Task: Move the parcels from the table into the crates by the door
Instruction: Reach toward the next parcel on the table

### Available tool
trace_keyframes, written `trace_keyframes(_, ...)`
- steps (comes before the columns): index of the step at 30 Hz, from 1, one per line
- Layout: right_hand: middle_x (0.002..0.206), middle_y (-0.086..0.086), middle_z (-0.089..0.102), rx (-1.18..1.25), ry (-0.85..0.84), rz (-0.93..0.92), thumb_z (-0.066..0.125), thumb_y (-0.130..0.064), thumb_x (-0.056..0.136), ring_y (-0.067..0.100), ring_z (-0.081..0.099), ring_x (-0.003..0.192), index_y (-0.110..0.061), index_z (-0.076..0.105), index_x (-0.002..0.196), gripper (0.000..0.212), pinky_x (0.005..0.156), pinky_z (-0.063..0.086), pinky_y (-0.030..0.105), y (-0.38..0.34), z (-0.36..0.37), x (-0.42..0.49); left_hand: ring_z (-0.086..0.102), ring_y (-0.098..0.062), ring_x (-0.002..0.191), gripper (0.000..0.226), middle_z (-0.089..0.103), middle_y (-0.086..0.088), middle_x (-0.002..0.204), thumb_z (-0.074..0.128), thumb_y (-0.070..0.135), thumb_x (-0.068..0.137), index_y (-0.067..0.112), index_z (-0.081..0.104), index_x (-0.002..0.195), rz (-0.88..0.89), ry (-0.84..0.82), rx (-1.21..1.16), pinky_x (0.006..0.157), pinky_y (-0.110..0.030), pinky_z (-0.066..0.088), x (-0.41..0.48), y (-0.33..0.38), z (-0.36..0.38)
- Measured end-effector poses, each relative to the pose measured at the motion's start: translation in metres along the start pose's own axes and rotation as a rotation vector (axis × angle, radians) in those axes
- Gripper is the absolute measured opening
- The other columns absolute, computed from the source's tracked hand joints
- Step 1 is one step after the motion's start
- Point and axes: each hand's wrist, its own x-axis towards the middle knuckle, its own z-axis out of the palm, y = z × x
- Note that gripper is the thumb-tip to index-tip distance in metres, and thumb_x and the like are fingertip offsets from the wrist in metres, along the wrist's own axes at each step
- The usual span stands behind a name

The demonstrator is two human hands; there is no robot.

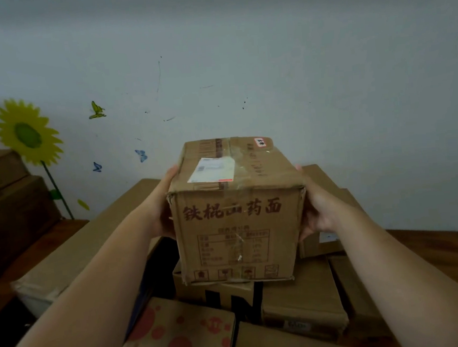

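A brown cardboard parcel (pixel 237 214) with red printed characters on its near face and a white label on top is held up in the middle of the view, above a pile of other parcels. My left hand (pixel 163 206) grips its left side, thumb at the top edge, with the fingers hidden behind the box. My right hand (pixel 319 209) grips the right side, fingers curling toward the bottom edge. No crates or door are in view.
Below lie several more parcels on the wooden table (pixel 446 259): a pink-dotted box (pixel 178 338), a plain box (pixel 302 297) and a long flat box (pixel 89 241). Stacked cartons (pixel 6 209) stand at the left. A wall with stickers is close behind.
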Motion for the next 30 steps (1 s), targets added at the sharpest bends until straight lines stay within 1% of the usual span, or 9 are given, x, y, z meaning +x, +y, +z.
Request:
trace_keyframes(4,0.131,0.023,0.054,0.059,-0.038,-0.015,0.054,-0.083,0.058,0.052,0.045,0.121,-0.025,0.049,0.135,0.096,0.088,0.028,0.081,-0.002,-0.002,-0.001,0.062,-0.032,0.091,0.061,0.068,-0.016,0.098,0.057,0.068,0.075,0.013,0.064,0.102,0.017,-0.002,-0.038,0.080,-0.046,0.049,-0.007,0.006,0.008)
trace_keyframes(8,0.127,0.020,0.055,0.110,-0.079,-0.108,0.042,-0.083,0.071,0.048,0.045,0.121,-0.032,0.054,0.130,0.079,0.091,0.031,0.078,-0.007,-0.005,-0.006,0.060,-0.028,0.080,0.036,0.069,-0.012,0.082,0.055,0.048,0.086,0.013,0.062,0.095,0.097,-0.030,-0.053,0.077,-0.038,0.047,-0.017,0.013,0.017)
trace_keyframes(11,0.114,0.012,0.067,0.146,-0.170,-0.211,0.059,-0.073,0.062,0.033,0.059,0.109,-0.026,0.058,0.127,0.080,0.085,0.049,0.055,-0.005,-0.006,-0.014,0.062,-0.022,0.074,0.028,0.072,-0.007,0.073,0.047,0.033,0.093,0.009,0.062,0.093,0.197,-0.077,-0.113,0.072,-0.033,0.045,-0.018,0.013,0.016)
trace_keyframes(13,0.104,0.006,0.073,0.137,-0.189,-0.319,0.081,-0.064,0.041,0.024,0.068,0.097,-0.020,0.058,0.121,0.094,0.071,0.056,0.039,-0.004,-0.007,-0.017,0.065,-0.022,0.072,0.024,0.073,-0.008,0.081,0.045,0.023,0.093,0.005,0.059,0.100,0.258,-0.112,-0.159,0.070,-0.032,0.049,-0.018,0.010,0.014)
trace_keyframes(15,0.104,0.005,0.073,0.163,-0.223,-0.408,0.090,-0.056,0.027,0.020,0.070,0.095,-0.016,0.056,0.120,0.107,0.067,0.058,0.031,0.000,-0.007,-0.016,0.067,-0.024,0.074,0.020,0.069,-0.009,0.093,0.045,0.015,0.091,0.010,0.054,0.108,0.339,-0.134,-0.200,0.068,-0.035,0.055,-0.017,0.006,0.014)
trace_keyframes(18,0.108,0.007,0.070,0.245,-0.263,-0.485,0.093,-0.048,0.024,0.020,0.069,0.097,-0.016,0.051,0.124,0.113,0.068,0.058,0.031,0.005,-0.008,-0.015,0.066,-0.028,0.085,0.037,0.067,-0.009,0.103,0.053,0.012,0.073,0.021,0.055,0.109,0.481,-0.208,-0.233,0.078,-0.045,0.054,-0.017,0.000,0.014)
trace_keyframes(23,0.115,0.008,0.065,0.263,-0.301,-0.573,0.093,-0.043,0.028,0.026,0.066,0.103,-0.022,0.047,0.128,0.113,0.072,0.057,0.040,0.010,-0.007,-0.016,0.067,-0.029,0.092,0.072,0.069,-0.007,0.105,0.065,0.021,0.044,0.022,0.054,0.115,0.661,-0.269,-0.232,0.078,-0.047,0.054,-0.015,-0.010,0.008)
trace_keyframes(28,0.129,0.017,0.056,0.263,-0.354,-0.626,0.093,-0.039,0.036,0.037,0.057,0.117,-0.018,0.038,0.139,0.119,0.087,0.052,0.053,0.012,-0.003,-0.016,0.069,-0.024,0.087,0.073,0.072,-0.003,0.099,0.065,0.022,0.041,0.022,0.053,0.112,0.745,-0.304,-0.262,0.064,-0.038,0.059,-0.017,-0.013,0.002)
trace_keyframes(30,0.130,0.018,0.055,0.264,-0.362,-0.637,0.093,-0.038,0.036,0.037,0.057,0.117,-0.019,0.037,0.140,0.120,0.086,0.053,0.053,0.012,-0.002,-0.016,0.069,-0.024,0.086,0.073,0.072,-0.003,0.098,0.065,0.021,0.042,0.022,0.052,0.113,0.763,-0.318,-0.264,0.062,-0.036,0.059,-0.019,-0.012,-0.001)
